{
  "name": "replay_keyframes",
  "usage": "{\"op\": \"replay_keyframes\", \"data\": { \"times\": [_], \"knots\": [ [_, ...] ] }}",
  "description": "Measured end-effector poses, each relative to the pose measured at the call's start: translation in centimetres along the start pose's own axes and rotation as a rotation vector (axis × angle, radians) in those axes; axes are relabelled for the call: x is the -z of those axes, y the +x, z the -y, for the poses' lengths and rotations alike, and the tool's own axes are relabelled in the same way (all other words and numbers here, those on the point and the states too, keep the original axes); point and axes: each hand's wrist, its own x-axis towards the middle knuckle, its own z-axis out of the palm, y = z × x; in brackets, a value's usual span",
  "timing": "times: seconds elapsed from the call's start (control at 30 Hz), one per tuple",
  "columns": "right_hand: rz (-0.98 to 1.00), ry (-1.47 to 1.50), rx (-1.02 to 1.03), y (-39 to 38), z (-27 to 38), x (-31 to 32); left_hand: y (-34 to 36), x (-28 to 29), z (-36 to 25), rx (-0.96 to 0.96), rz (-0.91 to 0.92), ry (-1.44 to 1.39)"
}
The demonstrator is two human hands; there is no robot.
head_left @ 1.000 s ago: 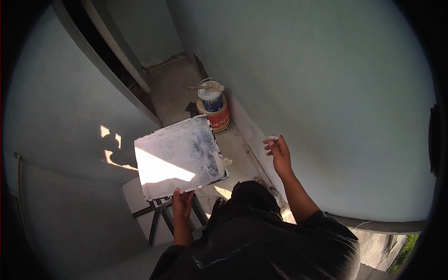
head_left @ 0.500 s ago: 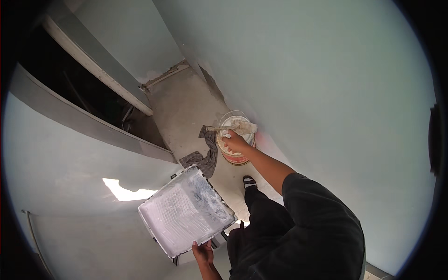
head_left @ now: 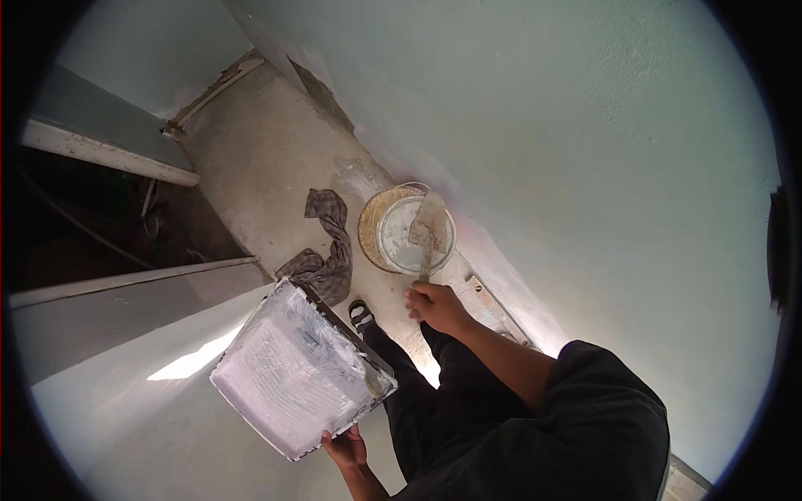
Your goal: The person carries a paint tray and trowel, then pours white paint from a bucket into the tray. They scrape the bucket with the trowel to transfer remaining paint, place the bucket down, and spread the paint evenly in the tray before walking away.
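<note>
My right hand (head_left: 437, 307) is closed round the handle of a flat, paint-crusted paintbrush (head_left: 428, 227). Its broad end points away from me, over the pale round lid of a bucket (head_left: 388, 242); I cannot tell whether it touches the lid. With my left hand (head_left: 344, 447) I grip the near edge of a paint tray (head_left: 292, 367). The tray is tilted, and streaky white paint coats its inside. My left thumb shows on the rim, while the other fingers are partly hidden beneath it.
A crumpled dark cloth (head_left: 327, 250) lies on the concrete floor (head_left: 259, 150) left of the bucket. The pale green wall (head_left: 585, 150) rises close on the right. A dark opening (head_left: 83, 217) is at the left. My sandalled foot (head_left: 360, 316) stands between cloth and bucket.
The paintbrush has swung from lying sideways over the bucket to pointing away from me. My right hand has drawn nearer to my body. My view has shifted, and the tray sits slightly further left.
</note>
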Motion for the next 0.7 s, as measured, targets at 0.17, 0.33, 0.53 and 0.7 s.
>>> {"op": "replay_keyframes", "data": {
  "times": [0.17, 0.33, 0.53, 0.7],
  "knots": [
    [-0.173, -0.142, -0.141, -15.8, -5.7, 1.8, 4.2, 3.1, -5.6, 0.154, 0.128, 0.15],
    [-0.202, -0.008, -0.372, -19.0, -9.8, -2.3, 7.8, 5.9, -9.6, 0.294, 0.127, 0.232],
    [-0.543, -0.13, -0.319, -20.3, -8.2, -5.3, 8.8, 4.7, -13.1, 0.371, 0.214, 0.283],
    [-0.673, -0.377, -0.359, -26.2, -8.8, -4.1, 8.0, 4.2, -13.4, 0.376, 0.257, 0.325]
  ]
}}
